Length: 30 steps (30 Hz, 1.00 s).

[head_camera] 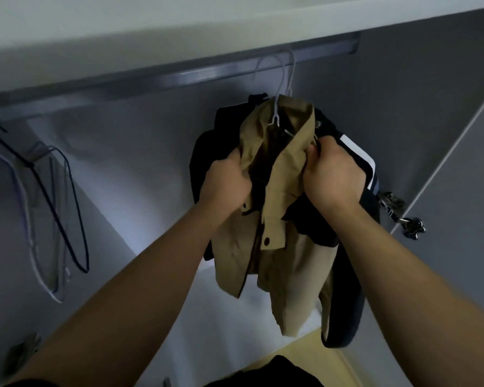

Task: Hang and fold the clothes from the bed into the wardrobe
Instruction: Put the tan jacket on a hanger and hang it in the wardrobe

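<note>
Tan button-front cloth shirt (277, 174) hangs on white wire hanger (275, 115) from grey metal rail (179, 77), at one o'clock of view. Left hand (225, 182) clenches its nine-o'clock lapel; right hand (333, 177) clenches the three-o'clock shoulder.

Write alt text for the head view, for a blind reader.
A person's left hand and right hand grip the front of a tan button-up shirt on a white wire hanger hung from a grey wardrobe rail, with a dark garment behind it. Empty wire hangers hang at the left.
</note>
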{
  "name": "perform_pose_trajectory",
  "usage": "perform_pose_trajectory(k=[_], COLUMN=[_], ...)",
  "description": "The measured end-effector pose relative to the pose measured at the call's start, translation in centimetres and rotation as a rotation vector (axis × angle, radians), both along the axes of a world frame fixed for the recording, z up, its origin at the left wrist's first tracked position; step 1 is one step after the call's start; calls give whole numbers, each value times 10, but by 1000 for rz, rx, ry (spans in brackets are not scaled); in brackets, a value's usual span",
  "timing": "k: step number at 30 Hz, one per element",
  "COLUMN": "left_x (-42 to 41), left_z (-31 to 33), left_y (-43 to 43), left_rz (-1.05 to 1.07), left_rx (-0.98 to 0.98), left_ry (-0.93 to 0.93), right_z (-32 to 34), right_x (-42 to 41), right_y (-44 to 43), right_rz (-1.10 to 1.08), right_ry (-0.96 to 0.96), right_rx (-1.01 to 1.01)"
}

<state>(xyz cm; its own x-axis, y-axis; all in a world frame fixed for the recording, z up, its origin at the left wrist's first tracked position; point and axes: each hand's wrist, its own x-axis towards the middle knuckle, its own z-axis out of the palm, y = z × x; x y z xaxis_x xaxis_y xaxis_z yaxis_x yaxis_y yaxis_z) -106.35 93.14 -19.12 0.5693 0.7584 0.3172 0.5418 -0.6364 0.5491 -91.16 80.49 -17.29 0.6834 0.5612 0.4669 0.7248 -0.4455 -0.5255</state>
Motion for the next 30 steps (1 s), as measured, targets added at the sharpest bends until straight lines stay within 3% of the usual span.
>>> perform_pose_trajectory(k=[8,19,24,27,30], left_x=[-7,-4,-7,-11,-13], left_z=[9,-3,-22,-38,-50], left_y=[49,74,70,65,56], left_rz=[-24,10,8,13,-9], left_rx=[15,-286,-317,-369,-453], left_ry=[-112,-24,-44,-93,-126], right_z=[25,7,-3,-20,-39], right_x=[3,18,21,16,2], right_y=[54,87,83,73,55], right_rz=[47,132,94,-26,9], right_ry=[-49,-20,-124,-217,-311], right_rx=[42,-137,-141,-35,152])
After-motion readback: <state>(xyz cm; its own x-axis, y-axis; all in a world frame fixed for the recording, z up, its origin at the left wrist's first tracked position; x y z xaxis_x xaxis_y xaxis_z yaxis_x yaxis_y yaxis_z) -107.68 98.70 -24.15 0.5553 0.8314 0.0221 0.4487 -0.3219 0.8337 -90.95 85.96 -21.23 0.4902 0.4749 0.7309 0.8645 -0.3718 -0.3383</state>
